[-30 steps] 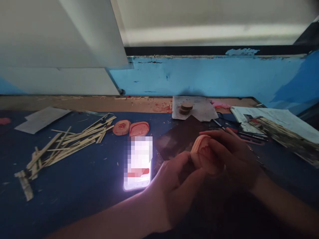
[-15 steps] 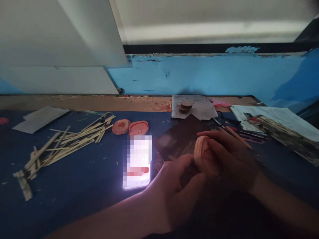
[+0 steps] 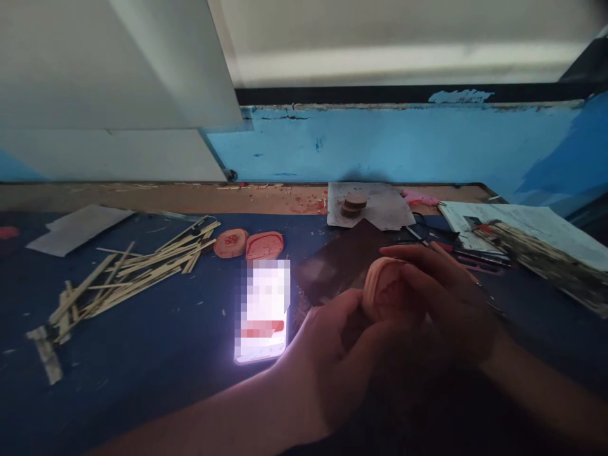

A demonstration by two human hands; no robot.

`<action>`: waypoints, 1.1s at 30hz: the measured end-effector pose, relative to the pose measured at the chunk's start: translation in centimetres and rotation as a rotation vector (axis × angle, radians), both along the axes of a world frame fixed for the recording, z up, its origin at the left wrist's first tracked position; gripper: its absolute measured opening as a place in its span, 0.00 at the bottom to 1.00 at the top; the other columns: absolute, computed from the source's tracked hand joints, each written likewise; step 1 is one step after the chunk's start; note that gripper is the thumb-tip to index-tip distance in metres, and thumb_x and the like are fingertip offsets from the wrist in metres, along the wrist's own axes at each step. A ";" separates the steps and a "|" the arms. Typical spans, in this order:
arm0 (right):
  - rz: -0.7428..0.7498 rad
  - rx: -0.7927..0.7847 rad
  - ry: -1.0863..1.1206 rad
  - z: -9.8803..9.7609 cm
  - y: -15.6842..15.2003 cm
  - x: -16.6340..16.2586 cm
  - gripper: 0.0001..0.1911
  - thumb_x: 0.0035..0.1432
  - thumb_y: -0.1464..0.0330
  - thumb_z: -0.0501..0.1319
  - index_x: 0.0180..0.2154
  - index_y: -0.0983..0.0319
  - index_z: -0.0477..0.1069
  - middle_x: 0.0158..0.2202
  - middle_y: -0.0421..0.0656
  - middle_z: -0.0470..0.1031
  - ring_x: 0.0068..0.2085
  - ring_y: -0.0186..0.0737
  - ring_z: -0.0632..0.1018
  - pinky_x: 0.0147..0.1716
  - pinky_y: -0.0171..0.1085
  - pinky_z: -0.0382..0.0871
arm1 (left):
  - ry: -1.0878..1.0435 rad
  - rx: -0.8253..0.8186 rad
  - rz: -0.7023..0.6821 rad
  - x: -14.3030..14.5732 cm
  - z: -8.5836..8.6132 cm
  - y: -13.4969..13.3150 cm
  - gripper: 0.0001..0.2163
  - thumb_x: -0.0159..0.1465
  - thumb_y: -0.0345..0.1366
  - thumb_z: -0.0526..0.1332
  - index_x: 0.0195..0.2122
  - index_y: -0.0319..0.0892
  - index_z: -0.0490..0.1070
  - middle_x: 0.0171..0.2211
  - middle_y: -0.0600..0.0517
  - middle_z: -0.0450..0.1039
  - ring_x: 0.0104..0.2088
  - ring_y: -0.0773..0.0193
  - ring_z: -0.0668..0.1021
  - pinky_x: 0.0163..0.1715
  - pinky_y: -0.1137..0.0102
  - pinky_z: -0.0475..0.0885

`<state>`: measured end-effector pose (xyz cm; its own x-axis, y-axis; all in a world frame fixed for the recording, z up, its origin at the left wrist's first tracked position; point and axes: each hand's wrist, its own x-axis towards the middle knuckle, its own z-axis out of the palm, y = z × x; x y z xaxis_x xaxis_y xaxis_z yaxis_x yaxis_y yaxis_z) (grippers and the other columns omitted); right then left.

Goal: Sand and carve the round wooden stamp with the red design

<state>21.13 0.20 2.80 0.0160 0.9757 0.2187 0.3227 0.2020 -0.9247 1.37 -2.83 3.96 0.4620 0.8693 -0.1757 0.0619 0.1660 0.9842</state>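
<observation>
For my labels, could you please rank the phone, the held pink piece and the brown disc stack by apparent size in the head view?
1. phone
2. pink piece, partly covered, so less sure
3. brown disc stack, farthest back

The scene is dim. The strongest light is the phone screen [image 3: 263, 310] at 9 o'clock of the hands, blown out to white glare and masked in coarse squares. Its glow catches the left hand [image 3: 332, 354] and the pink piece [image 3: 387, 288] gripped by both hands, while the right hand [image 3: 444, 301] sits in murk. A pale daylight band [image 3: 403, 63] runs at 12 o'clock. The bench [image 3: 142, 367] sinks to near black toward 6 o'clock, and the edges at 3 and 9 o'clock bow and blur.
</observation>
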 end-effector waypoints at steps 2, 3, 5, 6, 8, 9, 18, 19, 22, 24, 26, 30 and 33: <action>0.029 -0.020 0.075 0.1 0.1 -0.2 0.11 0.67 0.58 0.61 0.47 0.51 0.79 0.43 0.42 0.83 0.42 0.47 0.83 0.36 0.43 0.82 | -0.041 -0.019 0.035 0.0 -0.2 0.0 0.16 0.69 0.51 0.64 0.53 0.49 0.74 0.43 0.52 0.80 0.45 0.59 0.80 0.41 0.68 0.74; 0.049 -0.026 0.105 0.1 0.2 -0.4 0.11 0.67 0.57 0.61 0.46 0.51 0.78 0.42 0.43 0.83 0.41 0.47 0.83 0.35 0.43 0.82 | -0.060 -0.027 0.051 0.0 -0.2 0.0 0.16 0.69 0.50 0.64 0.53 0.49 0.74 0.43 0.52 0.80 0.45 0.60 0.80 0.42 0.68 0.74; 0.099 -0.030 0.146 0.1 0.1 -0.5 0.10 0.67 0.57 0.61 0.45 0.51 0.78 0.40 0.42 0.83 0.39 0.46 0.83 0.34 0.43 0.82 | -0.082 -0.031 0.073 0.0 -0.4 0.1 0.16 0.69 0.50 0.64 0.53 0.49 0.73 0.43 0.52 0.80 0.44 0.61 0.79 0.41 0.68 0.74; 0.123 -0.030 0.159 0.0 0.1 -0.5 0.10 0.67 0.57 0.62 0.45 0.51 0.78 0.39 0.42 0.82 0.39 0.46 0.82 0.35 0.42 0.81 | -0.081 -0.026 0.080 0.0 -0.4 0.1 0.16 0.69 0.50 0.64 0.53 0.49 0.73 0.43 0.52 0.80 0.43 0.61 0.79 0.41 0.68 0.74; 0.157 -0.024 0.166 -0.1 0.0 -0.3 0.10 0.67 0.59 0.63 0.47 0.52 0.76 0.41 0.41 0.82 0.40 0.44 0.82 0.36 0.41 0.81 | -0.055 -0.010 0.081 -0.1 -0.4 0.0 0.17 0.70 0.51 0.63 0.54 0.49 0.73 0.44 0.52 0.80 0.42 0.62 0.79 0.40 0.68 0.73; 0.166 -0.017 0.156 -0.2 0.0 -0.1 0.10 0.67 0.59 0.63 0.49 0.52 0.76 0.42 0.41 0.81 0.41 0.44 0.82 0.38 0.40 0.80 | -0.033 -0.007 0.079 -0.2 -0.4 0.0 0.17 0.70 0.51 0.63 0.54 0.49 0.72 0.45 0.51 0.80 0.42 0.62 0.79 0.40 0.68 0.73; 0.254 0.010 0.096 -0.1 -0.3 0.3 0.14 0.67 0.61 0.63 0.53 0.53 0.73 0.50 0.43 0.79 0.49 0.47 0.79 0.48 0.46 0.75 | 0.111 0.026 0.164 -0.5 -0.1 0.4 0.21 0.71 0.58 0.56 0.39 0.45 0.74 0.33 0.53 0.74 0.43 0.58 0.76 0.43 0.66 0.71; 0.250 0.012 0.081 -0.1 -0.3 0.3 0.14 0.66 0.61 0.64 0.53 0.53 0.73 0.50 0.43 0.79 0.48 0.47 0.79 0.48 0.45 0.76 | 0.106 0.027 0.172 -0.5 -0.1 0.5 0.20 0.71 0.58 0.56 0.40 0.45 0.75 0.33 0.53 0.74 0.43 0.58 0.75 0.42 0.66 0.71; 0.254 0.037 0.028 -0.3 -0.5 0.5 0.14 0.66 0.61 0.65 0.53 0.52 0.74 0.49 0.42 0.80 0.48 0.47 0.80 0.45 0.43 0.77 | 0.088 0.034 0.170 -0.5 0.0 0.7 0.20 0.71 0.57 0.57 0.39 0.45 0.74 0.33 0.53 0.74 0.41 0.60 0.75 0.42 0.66 0.71; 0.292 0.064 0.011 -0.6 -0.6 0.7 0.16 0.66 0.61 0.65 0.54 0.50 0.73 0.50 0.41 0.80 0.49 0.45 0.81 0.46 0.42 0.77 | 0.076 0.043 0.172 -0.5 0.2 0.7 0.19 0.72 0.56 0.56 0.38 0.45 0.74 0.33 0.54 0.75 0.40 0.61 0.75 0.44 0.66 0.71; 0.334 0.077 -0.016 -1.0 -0.6 0.9 0.19 0.66 0.62 0.66 0.57 0.48 0.71 0.51 0.39 0.80 0.48 0.43 0.82 0.46 0.40 0.77 | 0.061 0.085 0.162 -0.5 0.4 0.6 0.18 0.73 0.54 0.56 0.40 0.45 0.74 0.35 0.54 0.76 0.40 0.61 0.76 0.45 0.66 0.72; 0.331 0.131 -0.118 -1.2 -0.7 1.1 0.22 0.65 0.62 0.67 0.59 0.45 0.70 0.50 0.38 0.80 0.46 0.40 0.82 0.44 0.37 0.78 | 0.013 0.196 0.143 -0.4 0.4 0.4 0.13 0.74 0.49 0.57 0.49 0.50 0.75 0.44 0.55 0.80 0.47 0.61 0.79 0.47 0.68 0.73; 0.273 0.164 -0.158 -1.0 -0.5 1.0 0.23 0.64 0.60 0.67 0.60 0.46 0.69 0.47 0.37 0.81 0.42 0.39 0.81 0.41 0.36 0.78 | -0.045 0.221 0.148 -0.3 0.3 0.3 0.11 0.74 0.46 0.58 0.52 0.53 0.76 0.49 0.56 0.80 0.51 0.62 0.80 0.50 0.69 0.74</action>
<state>22.14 -0.35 1.80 -0.2874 0.8910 0.3515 0.3725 0.4421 -0.8159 1.09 -2.52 4.30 0.3296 0.9431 0.0443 0.0080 -0.0497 0.9987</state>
